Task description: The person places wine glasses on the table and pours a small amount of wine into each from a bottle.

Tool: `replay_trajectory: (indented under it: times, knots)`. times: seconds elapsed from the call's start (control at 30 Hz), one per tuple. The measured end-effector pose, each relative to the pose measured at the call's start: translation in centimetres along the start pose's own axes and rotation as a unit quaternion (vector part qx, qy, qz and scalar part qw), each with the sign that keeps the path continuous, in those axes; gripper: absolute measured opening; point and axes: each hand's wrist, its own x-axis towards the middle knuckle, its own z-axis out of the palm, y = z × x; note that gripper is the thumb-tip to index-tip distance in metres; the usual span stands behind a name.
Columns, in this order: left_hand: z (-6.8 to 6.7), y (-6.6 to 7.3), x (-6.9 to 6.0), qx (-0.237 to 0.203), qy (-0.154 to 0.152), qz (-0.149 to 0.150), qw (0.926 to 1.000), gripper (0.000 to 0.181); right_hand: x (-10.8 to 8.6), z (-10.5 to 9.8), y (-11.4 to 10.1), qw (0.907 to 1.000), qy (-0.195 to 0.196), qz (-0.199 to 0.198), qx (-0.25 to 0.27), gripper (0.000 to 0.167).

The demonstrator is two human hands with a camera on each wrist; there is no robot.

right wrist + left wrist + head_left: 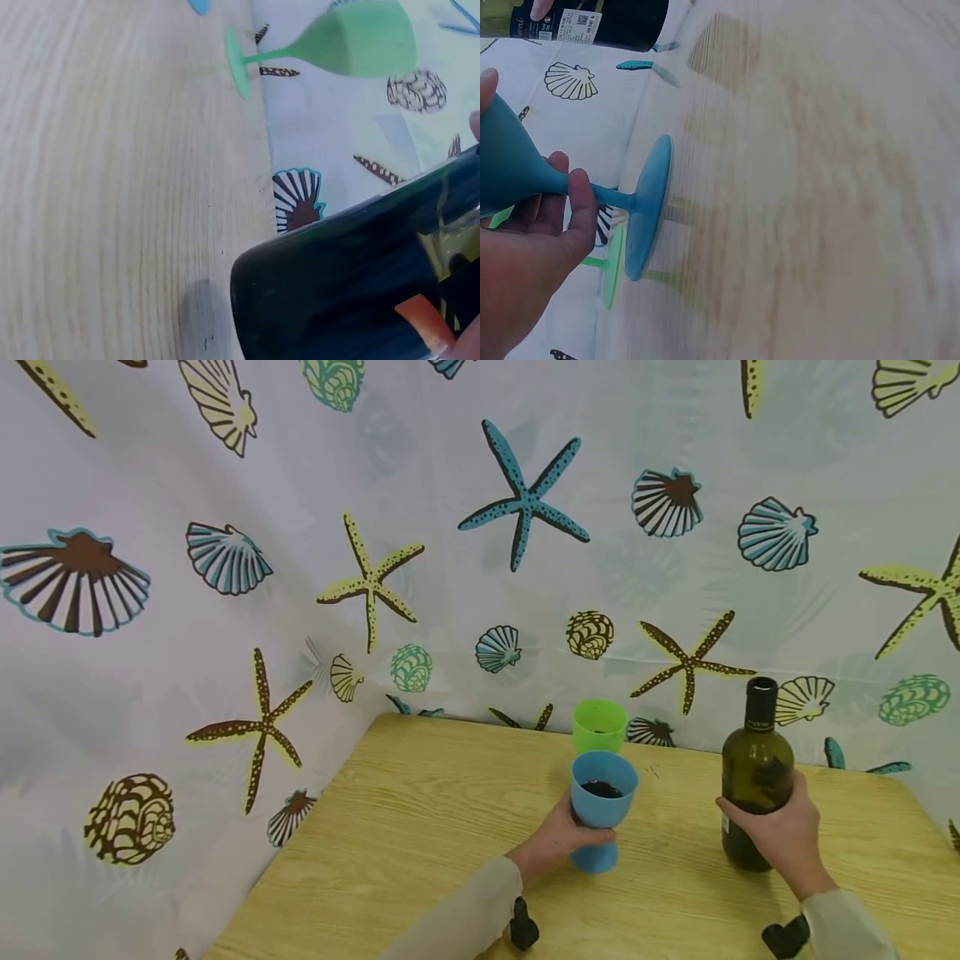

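Note:
My left hand (557,840) grips a blue plastic goblet (604,808) below its bowl, fingers around the lower bowl and upper stem. Dark liquid (602,789) shows inside the bowl, and the goblet is upright. To the right, my right hand (789,835) holds a dark green wine bottle (757,758) around its body. The bottle stands upright, and its bottom (251,300) looks slightly apart from the table in the right wrist view. Behind the blue goblet is a green goblet (601,727), also with something dark inside; no hand touches it.
The wooden table (420,810) spreads under everything. A white curtain (420,460) printed with shells and starfish hangs behind the table and along its left side. Dark wrist straps (525,927) sit at both sleeves.

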Motion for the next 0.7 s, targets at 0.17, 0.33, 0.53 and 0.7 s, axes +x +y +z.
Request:
replay_trajectory:
  times: [0.17, 0.33, 0.53, 0.7]
  knots:
    - [-0.9, -0.4, 0.1, 0.005, 0.009, 0.009, 0.9999, 0.081, 0.9, -0.1, 0.5, 0.9966, 0.021, 0.069, 0.038, 0.097]
    - [-1.8, -0.5, 0.3, 0.015, 0.019, 0.011, 0.9996, 0.08, 1.5, 0.0, 1.3, 0.9947, 0.038, 0.087, 0.039, 0.099]
    - [-3.3, -0.4, 0.3, 0.016, 0.027, -0.002, 0.9995, 0.083, 1.9, 0.4, 2.3, 0.9928, 0.053, 0.098, 0.045, 0.098]
    - [-4.7, -0.4, 0.4, 0.01, 0.051, -0.004, 0.9986, 0.083, 2.1, 0.7, 2.8, 0.9893, 0.056, 0.119, 0.063, 0.099]
